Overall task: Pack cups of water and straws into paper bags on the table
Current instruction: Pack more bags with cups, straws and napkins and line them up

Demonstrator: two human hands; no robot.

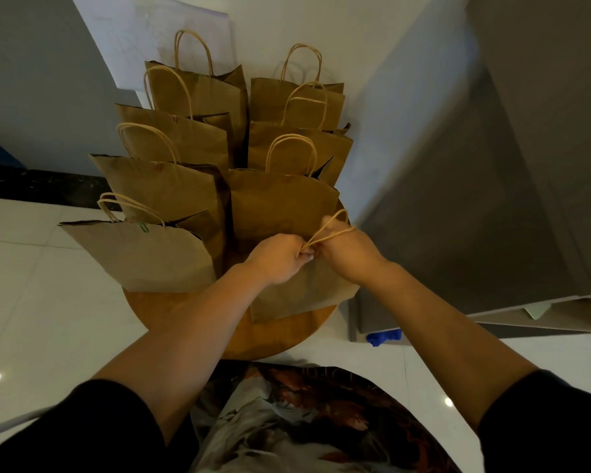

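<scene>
The left hand (276, 257) and the right hand (347, 247) meet knuckle to knuckle at the top edge of the nearest paper bag (297, 288), each grip clenched on that bag's twine handles (328, 230): the left fingers are curled and pinch the cord where its strands come together, and the right hand grasps the same cord, whose loop lies across the back of the right hand and rises a little beyond it. The held bag stands at the near right of a round wooden surface (171, 312), its flat brown face turned toward the person. Just beside it on the left stands another bag (140, 254) with a small green mark near its top edge. Behind these two, more brown bags (185, 90) stand upright in two rows running back toward the white wall (321, 25), their twine loops standing up, each bag close against the next. What the bags contain cannot be seen from here. Both forearms are bare, with dark sleeves (99, 428) pushed up near the elbows. A white tiled floor (31, 285) lies around the surface, a grey cabinet (492, 165) stands to the right, and a small blue object (384, 337) sits at its base.
</scene>
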